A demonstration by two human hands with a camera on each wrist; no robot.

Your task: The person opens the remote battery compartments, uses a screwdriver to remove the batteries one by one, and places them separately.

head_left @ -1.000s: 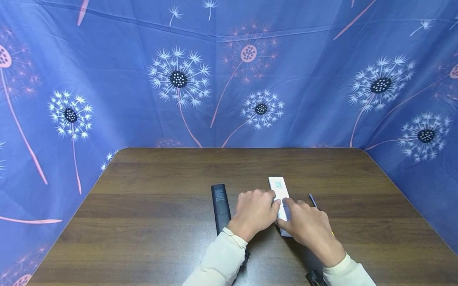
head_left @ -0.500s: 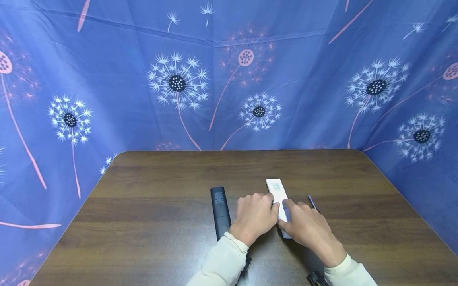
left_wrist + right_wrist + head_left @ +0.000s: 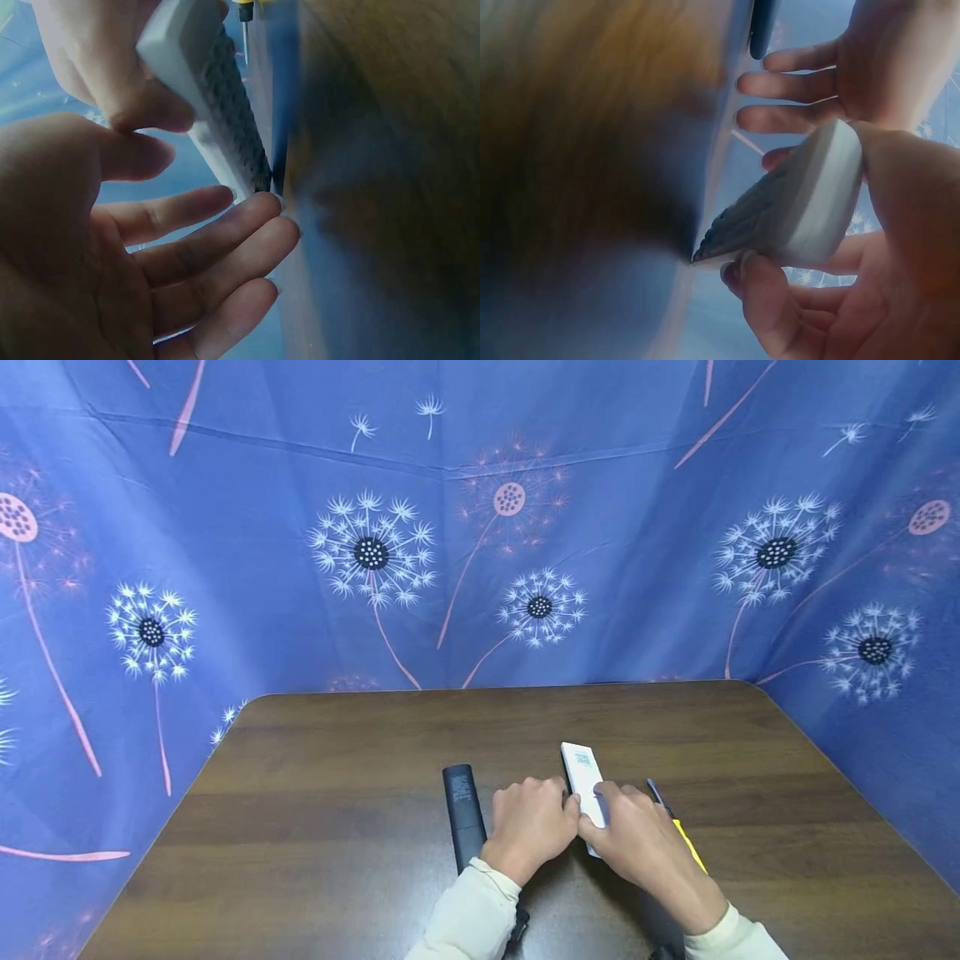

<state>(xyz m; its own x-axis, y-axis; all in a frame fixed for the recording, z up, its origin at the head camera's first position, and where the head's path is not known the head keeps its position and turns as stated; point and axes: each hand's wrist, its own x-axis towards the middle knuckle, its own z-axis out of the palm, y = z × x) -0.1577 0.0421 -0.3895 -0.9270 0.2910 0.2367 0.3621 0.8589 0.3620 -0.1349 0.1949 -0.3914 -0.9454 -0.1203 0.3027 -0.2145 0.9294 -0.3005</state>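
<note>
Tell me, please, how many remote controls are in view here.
2: the white remote in the right hand, and the black remote lying on the table, partly behind the left sleeve. Others may be hidden.

Screwdriver (image 3: 679,827): yellow handle (image 3: 690,846), formerly mostly hidden, now exposed beside right hand (image 3: 641,839). White remote (image 3: 585,778): near end now more covered.

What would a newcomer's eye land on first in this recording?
Probably the blue cloth with its big dandelion print, hanging behind the brown table. Next, the tilted white remote between the left hand and right hand, pinched by the right, its buttoned face turned down. After that, a yellow-handled screwdriver to the right and a long black device to the left.
</note>
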